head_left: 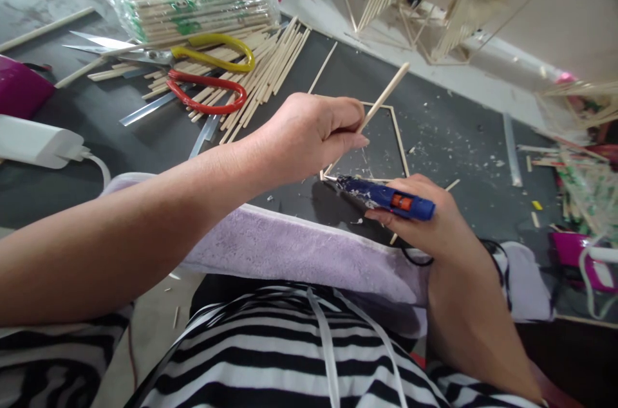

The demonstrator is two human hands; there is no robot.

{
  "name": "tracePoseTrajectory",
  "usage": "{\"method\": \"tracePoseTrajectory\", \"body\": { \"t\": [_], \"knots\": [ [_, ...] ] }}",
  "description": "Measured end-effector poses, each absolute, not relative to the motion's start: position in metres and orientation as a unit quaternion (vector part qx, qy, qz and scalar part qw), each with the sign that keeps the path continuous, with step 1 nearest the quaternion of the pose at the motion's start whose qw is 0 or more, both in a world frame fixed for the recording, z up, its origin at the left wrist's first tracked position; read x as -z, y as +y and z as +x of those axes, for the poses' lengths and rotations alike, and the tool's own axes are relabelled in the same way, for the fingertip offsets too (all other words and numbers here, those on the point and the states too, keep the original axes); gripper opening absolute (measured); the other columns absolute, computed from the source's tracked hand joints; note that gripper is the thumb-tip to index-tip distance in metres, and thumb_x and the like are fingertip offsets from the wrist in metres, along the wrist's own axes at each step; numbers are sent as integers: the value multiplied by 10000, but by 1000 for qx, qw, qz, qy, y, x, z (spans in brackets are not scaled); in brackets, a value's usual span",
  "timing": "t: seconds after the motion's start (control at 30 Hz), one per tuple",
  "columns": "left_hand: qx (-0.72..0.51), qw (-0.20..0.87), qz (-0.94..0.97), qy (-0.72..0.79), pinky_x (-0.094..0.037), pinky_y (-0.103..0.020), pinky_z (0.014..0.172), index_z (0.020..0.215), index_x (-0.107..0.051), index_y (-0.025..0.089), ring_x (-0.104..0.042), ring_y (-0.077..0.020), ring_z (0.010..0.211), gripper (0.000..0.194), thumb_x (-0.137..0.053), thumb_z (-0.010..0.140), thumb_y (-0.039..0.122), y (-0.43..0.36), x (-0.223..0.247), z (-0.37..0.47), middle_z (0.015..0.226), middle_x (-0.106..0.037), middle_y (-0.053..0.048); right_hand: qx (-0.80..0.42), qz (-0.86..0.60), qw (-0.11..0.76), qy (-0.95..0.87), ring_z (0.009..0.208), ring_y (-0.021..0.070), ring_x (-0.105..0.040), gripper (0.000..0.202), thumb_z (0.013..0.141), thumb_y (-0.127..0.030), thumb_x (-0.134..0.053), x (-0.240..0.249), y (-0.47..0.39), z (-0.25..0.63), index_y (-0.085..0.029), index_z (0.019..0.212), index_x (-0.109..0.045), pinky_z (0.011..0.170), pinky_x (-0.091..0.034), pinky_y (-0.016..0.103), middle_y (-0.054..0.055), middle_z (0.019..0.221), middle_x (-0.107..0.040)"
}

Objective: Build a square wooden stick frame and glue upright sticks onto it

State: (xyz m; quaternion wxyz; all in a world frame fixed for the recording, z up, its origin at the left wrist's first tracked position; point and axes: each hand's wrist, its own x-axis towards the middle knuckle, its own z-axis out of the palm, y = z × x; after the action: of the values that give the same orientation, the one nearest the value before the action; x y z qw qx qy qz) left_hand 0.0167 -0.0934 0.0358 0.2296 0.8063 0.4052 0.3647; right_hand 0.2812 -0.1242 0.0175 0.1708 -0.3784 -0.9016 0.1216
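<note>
In the head view my left hand [321, 131] is closed on a thin wooden stick [390, 91], held tilted with its upper end pointing up and to the right. The stick's lower end comes down near a corner of a flat frame of sticks [400, 141] lying on the dark tabletop. My right hand [425, 212] grips a blue hot glue gun [381, 194], which points left. The gun's nozzle is at that same corner, just below my left hand; whether it touches the wood I cannot tell. Dried glue strands cling to the gun's front.
Scissors [212, 76] with yellow and red handles lie on loose sticks [275, 67] at the left. Behind them is a plastic bag of sticks [193, 6]. Stick models [449, 15] stand at the back right. A white adapter [41, 141] sits far left, and a lilac cloth [299, 247] covers the near edge.
</note>
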Motion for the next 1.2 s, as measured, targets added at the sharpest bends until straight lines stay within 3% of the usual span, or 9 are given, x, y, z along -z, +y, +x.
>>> {"method": "tracePoseTrajectory", "body": {
  "t": [0.47, 0.83, 1.03, 1.2],
  "knots": [
    [-367, 227, 810, 398, -411, -233, 613, 694, -605, 176, -512, -93, 614, 207, -604, 889, 245, -93, -35, 16, 669, -611, 14, -126, -418, 179, -882, 605, 184, -589, 235, 885, -425, -695, -17, -122, 285, -261, 757, -586, 647, -490, 350, -10, 678, -621],
    [-363, 235, 808, 399, -397, -232, 613, 701, -625, 168, -514, -90, 623, 209, -613, 896, 240, -93, -36, 16, 687, -624, 11, -139, -418, 178, -880, 609, 183, -589, 245, 875, -438, -710, -15, -122, 285, -259, 766, -583, 605, -470, 338, -8, 688, -633],
    [-364, 232, 809, 399, -394, -228, 601, 697, -631, 181, -533, -94, 636, 210, -610, 895, 248, -93, -36, 16, 687, -628, 13, -136, -375, 169, -901, 728, 209, -654, 99, 907, -349, -689, -15, -123, 279, -269, 894, -633, 705, -491, 361, 10, 803, -706],
    [-362, 229, 811, 399, -396, -232, 606, 707, -641, 177, -526, -91, 628, 204, -613, 897, 246, -93, -36, 16, 691, -626, 15, -128, -365, 183, -904, 695, 198, -638, 101, 902, -352, -698, -14, -121, 279, -271, 910, -639, 672, -478, 342, 0, 771, -686]
  ]
}}
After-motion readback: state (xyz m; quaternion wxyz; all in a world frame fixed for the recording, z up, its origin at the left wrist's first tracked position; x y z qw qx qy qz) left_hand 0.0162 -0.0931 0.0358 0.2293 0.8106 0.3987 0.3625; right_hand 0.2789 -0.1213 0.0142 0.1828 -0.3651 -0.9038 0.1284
